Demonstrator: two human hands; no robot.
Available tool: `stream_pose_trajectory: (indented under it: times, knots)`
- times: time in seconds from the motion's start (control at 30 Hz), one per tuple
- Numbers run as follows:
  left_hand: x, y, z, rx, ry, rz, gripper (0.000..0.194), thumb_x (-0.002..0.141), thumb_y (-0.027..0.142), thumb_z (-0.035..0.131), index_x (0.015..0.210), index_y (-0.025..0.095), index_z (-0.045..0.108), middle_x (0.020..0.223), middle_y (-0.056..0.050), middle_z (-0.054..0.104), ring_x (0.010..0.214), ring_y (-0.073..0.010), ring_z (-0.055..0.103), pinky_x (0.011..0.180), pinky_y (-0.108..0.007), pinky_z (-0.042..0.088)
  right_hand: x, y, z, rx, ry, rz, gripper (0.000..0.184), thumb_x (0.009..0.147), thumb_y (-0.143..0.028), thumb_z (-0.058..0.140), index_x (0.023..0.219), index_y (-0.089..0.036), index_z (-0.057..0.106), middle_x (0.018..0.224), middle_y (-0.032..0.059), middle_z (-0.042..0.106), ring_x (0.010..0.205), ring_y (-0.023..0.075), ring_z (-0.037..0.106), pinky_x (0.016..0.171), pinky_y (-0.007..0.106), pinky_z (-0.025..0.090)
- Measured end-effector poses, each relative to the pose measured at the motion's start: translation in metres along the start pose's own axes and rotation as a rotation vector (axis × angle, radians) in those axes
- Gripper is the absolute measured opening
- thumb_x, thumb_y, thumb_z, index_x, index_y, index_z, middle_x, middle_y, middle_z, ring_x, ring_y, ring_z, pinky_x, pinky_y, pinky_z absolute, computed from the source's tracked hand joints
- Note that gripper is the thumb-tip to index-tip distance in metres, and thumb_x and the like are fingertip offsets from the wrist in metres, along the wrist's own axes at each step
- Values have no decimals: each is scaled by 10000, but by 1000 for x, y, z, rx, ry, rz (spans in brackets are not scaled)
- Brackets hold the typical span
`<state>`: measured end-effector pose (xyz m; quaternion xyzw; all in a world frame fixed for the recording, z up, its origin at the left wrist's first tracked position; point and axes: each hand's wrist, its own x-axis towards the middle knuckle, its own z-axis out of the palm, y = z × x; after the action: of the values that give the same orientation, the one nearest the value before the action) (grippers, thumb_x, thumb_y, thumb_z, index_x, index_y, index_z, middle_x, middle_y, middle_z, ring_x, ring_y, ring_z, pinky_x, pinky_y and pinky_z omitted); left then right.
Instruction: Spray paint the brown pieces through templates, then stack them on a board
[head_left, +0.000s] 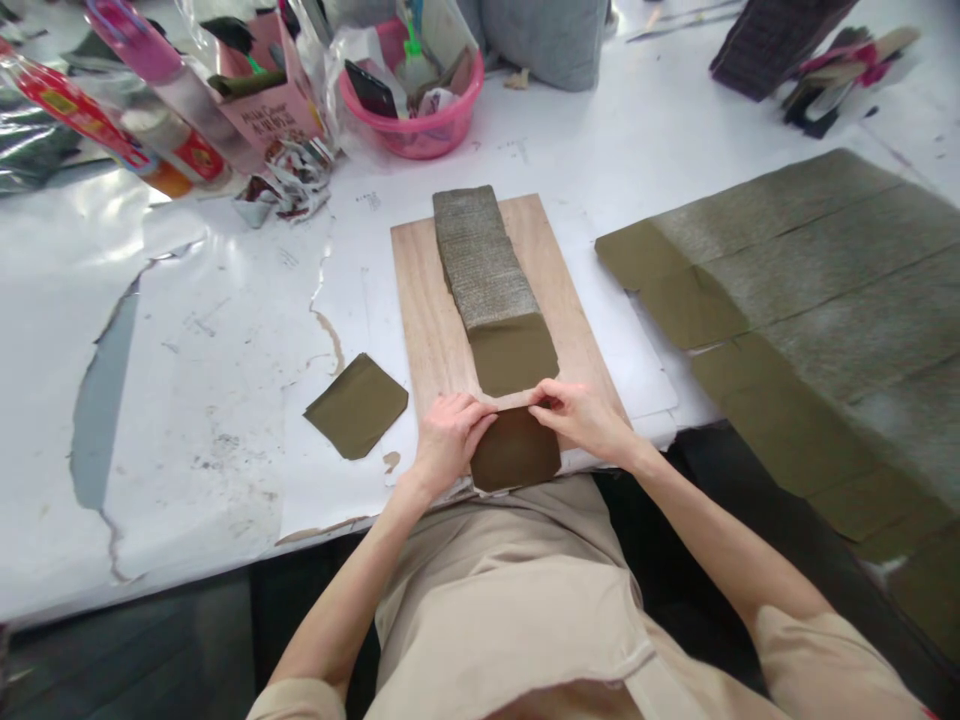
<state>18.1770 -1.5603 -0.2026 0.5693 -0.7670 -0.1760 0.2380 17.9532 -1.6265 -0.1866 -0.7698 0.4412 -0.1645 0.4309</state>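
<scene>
My left hand is closed at the upper left corner of a small olive fabric piece with cut corners. At the opposite upper corner, my right hand pinches the same piece. It lies at the near edge of a wooden board, partly over the table's edge. Just beyond my fingers, a row of overlapping fabric pieces runs up the board, mostly greyish and speckled, with a plain olive end towards me. Another olive piece lies alone to the left of the board.
Large olive fabric sheets cover the right side and hang over the edge. Behind stand a pink basket with a phone and a bottle, a pink box, bottles and crumpled scraps. The white table covering is torn on the left.
</scene>
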Motion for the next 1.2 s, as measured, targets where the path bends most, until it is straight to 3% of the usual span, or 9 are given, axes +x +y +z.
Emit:
stream_pose_trajectory:
  times: [0.13,0.27,0.53,0.6,0.77,0.87,1.0,1.1,1.2]
  knots:
    - [-3,0,-1,-219,-75,-54,268,987,312,469,831,178,641,779,-29,606,757,-157,568,711,-281,437,-1,4,-1,9,4,19,150,835,-189,562,857,-214,709,742,-12,693,674,133,618,639,241,442]
    - [-7,1,-6,-291,-114,-86,267,982,318,482,815,176,635,749,-17,585,717,-141,548,683,-261,416,3,4,-3,-32,17,50,190,797,-145,547,843,-211,719,732,-5,708,684,142,644,649,243,465]
    - [-18,-6,-28,-371,-53,-291,205,941,306,554,836,184,681,777,-10,676,716,-135,596,696,-242,431,5,20,-7,-65,27,58,140,865,-252,535,840,-239,672,795,-7,718,703,166,658,665,295,507]
    - [-23,-12,-38,-410,-19,-339,191,924,311,577,856,180,699,802,-15,697,736,-140,606,704,-241,434,8,26,-3,15,10,42,139,872,-312,554,909,-241,667,856,18,729,755,188,679,685,317,540]
    - [-36,-22,-52,-533,45,-469,250,890,377,603,856,156,715,788,-28,698,718,-149,588,669,-245,428,13,21,7,330,-57,18,376,867,-401,607,1200,-229,582,1030,76,722,895,215,704,783,364,593]
    - [-41,-24,-50,-680,47,-575,290,863,421,624,861,143,709,767,-28,689,689,-143,578,649,-240,431,14,11,9,415,-31,57,338,901,-419,570,1162,-206,600,998,73,726,878,200,705,816,365,588]
    - [-42,-24,-44,-849,29,-622,299,831,436,664,842,140,703,764,-26,683,675,-133,575,632,-229,446,19,2,14,348,31,73,294,927,-436,533,1000,-195,683,944,58,733,844,187,695,795,334,564]
    - [-41,-22,-42,-878,19,-629,290,833,425,669,838,138,706,759,-20,679,669,-121,568,619,-215,440,24,-8,19,344,45,75,294,921,-431,539,882,-187,699,865,42,723,819,177,682,774,308,542]
    - [-41,-22,-41,-879,-2,-633,294,834,429,669,849,139,711,775,-25,689,684,-128,583,632,-219,451,30,-18,25,434,22,65,257,892,-416,579,922,-186,689,867,31,717,818,169,671,761,290,528]
